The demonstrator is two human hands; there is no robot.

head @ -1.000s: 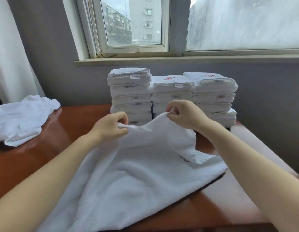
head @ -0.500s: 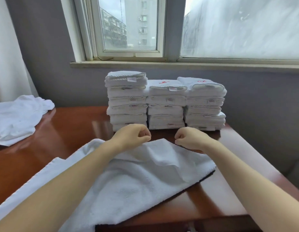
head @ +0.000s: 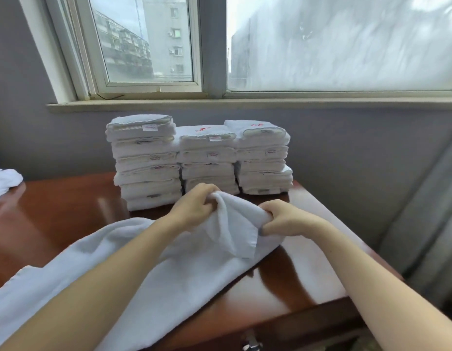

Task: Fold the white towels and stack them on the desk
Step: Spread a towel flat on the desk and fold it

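My desk (head: 55, 219) is brown and shiny, under a window (head: 149, 46). Three stacks (head: 207, 158) of folded towels sit at its back. My left hand (head: 194, 206) and right hand (head: 283, 219) both grip one towel (head: 169, 264) (it's white) lying across the desk's front.

A glossy reddish-brown wooden worktop (head: 55, 211) spreads under the left hand (head: 194, 206) and the right hand (head: 283, 219). Beyond both hands rises a grey wall (head: 359, 148), topped by a pale sill (head: 245, 102) and a white-framed window (head: 212, 46) (apartment blocks (head: 123, 46) show above the left hand). A grey curtain (head: 427, 211) hangs to the right of the right hand. Daylight glints on the wood.
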